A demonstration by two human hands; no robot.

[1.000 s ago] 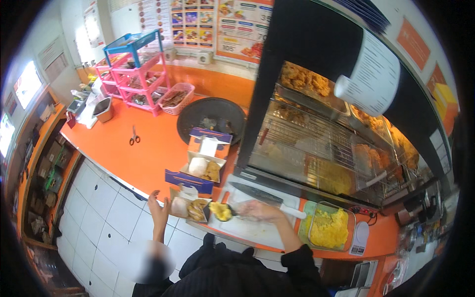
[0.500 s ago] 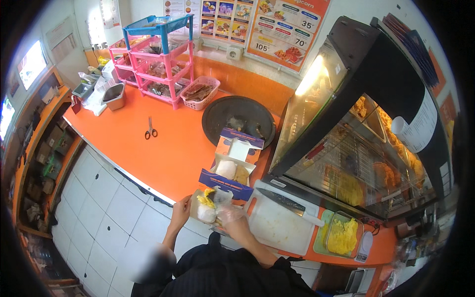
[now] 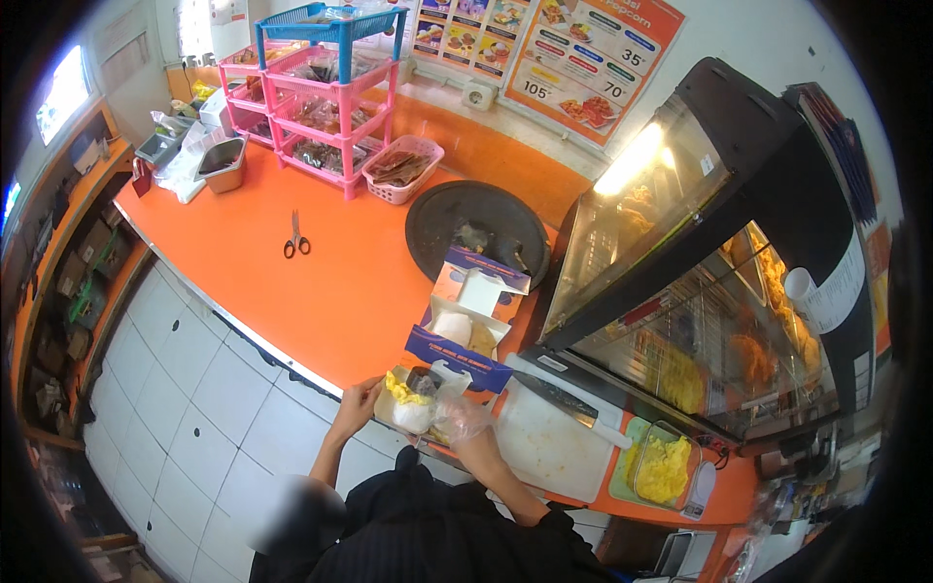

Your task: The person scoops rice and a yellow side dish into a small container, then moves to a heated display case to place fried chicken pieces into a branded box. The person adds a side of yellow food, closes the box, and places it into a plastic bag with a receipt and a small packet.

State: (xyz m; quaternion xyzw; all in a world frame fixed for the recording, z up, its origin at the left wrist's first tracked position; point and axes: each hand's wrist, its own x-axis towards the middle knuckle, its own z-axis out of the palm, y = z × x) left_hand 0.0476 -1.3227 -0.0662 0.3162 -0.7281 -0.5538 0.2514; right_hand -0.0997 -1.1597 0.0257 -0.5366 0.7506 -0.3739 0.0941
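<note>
An open cardboard food box point(image 3: 387, 416) is at the front edge of the counter, close to my body. In it are a white mound of rice point(image 3: 412, 418), yellow scrambled egg point(image 3: 402, 389) and something dark. My left hand point(image 3: 360, 403) pinches the box's left edge. My right hand point(image 3: 465, 420), in a clear plastic glove, is curled at the box's right side; its fingertips are blurred by the glove, and what they hold is unclear. Just behind stands a second open box point(image 3: 457, 358) with a purple flap, holding rice point(image 3: 452, 326) and a brownish piece point(image 3: 481, 338).
Right of the boxes lie a white cutting board point(image 3: 549, 447), a large knife point(image 3: 554, 398) and a tray of yellow egg point(image 3: 665, 466). A glass warming cabinet point(image 3: 671, 291) rises behind them. Scissors point(image 3: 295, 236), a black round stone dish point(image 3: 447, 233) and stacked baskets point(image 3: 326, 121) are farther back.
The whole view has shifted and tilted slightly. Both hands stay at the near box, and the right glove has moved only a little beside the food.
</note>
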